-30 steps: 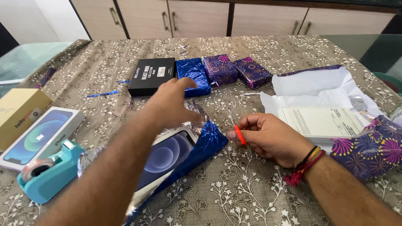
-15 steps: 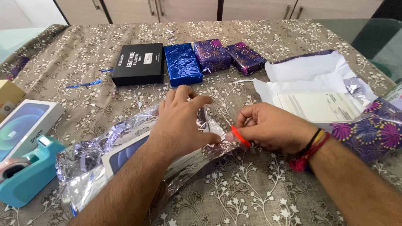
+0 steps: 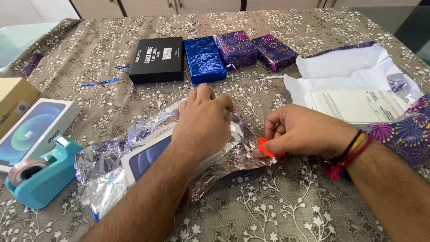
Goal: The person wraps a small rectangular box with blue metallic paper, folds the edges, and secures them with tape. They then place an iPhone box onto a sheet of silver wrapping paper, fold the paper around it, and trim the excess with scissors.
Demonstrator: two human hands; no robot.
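A white phone box lies on a crinkled sheet of silver foil wrapping paper in the middle of the table. My left hand presses down on a fold of that foil over the box's right end. My right hand pinches the foil's right edge, with a small orange ring-shaped piece at its fingertips.
A teal tape dispenser sits at the left, beside another phone box and a tan box. At the back lie a black box, a blue wrapped parcel and two purple ones. White paper and purple wrap lie at the right.
The foil has been turned silver side up over the box. My left hand came back from reaching forward and now presses the fold; my right hand moved onto the foil's edge.
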